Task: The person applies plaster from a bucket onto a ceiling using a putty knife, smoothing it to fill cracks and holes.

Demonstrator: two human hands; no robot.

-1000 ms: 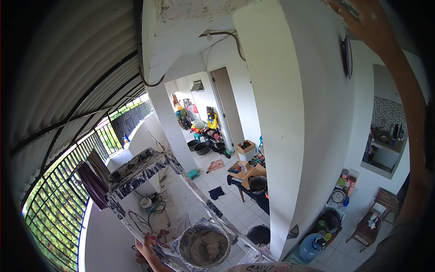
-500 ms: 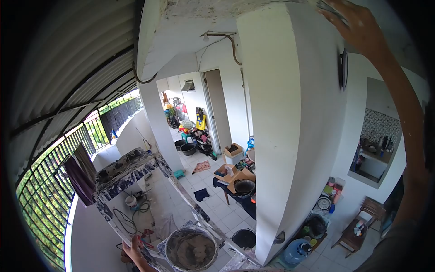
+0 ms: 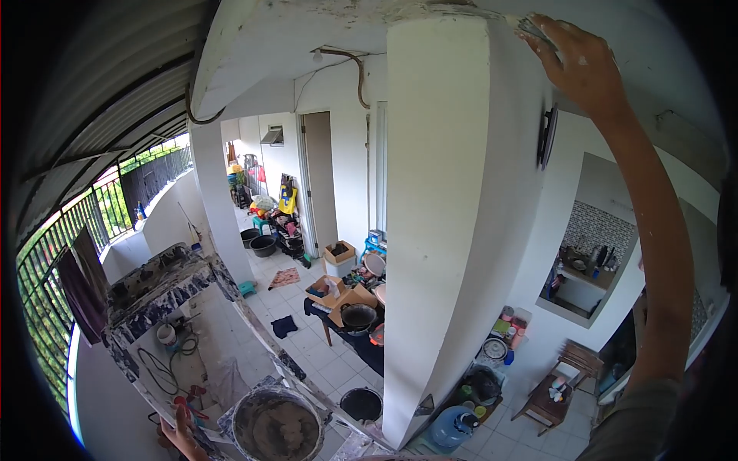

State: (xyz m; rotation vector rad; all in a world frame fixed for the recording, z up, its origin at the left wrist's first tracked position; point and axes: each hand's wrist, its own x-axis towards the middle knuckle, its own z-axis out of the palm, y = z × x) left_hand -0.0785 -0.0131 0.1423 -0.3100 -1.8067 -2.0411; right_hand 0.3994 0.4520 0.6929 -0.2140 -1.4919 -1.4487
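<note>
My right hand (image 3: 575,67) is raised overhead and grips a small flat scraper (image 3: 530,28), its blade pressed against the top corner of a white column (image 3: 438,230) where it meets the rough ceiling beam (image 3: 323,31). Far below, at the bottom edge, my left hand (image 3: 182,432) holds the paint-spattered rail of a ladder frame (image 3: 254,338). A round bucket (image 3: 277,427) of grey plaster sits on the frame just right of that hand.
The spattered platform (image 3: 154,280) of the frame stands at the left. A black wall clock (image 3: 547,137) hangs on the column's side. Below lie a tiled floor with boxes, a wok table (image 3: 354,315), a blue gas bottle (image 3: 453,426), and a railing (image 3: 61,261).
The view has swung left and up, so the column and my raised right hand sit more central. The scraper has slid along the column's top edge. My left hand stays on the rail.
</note>
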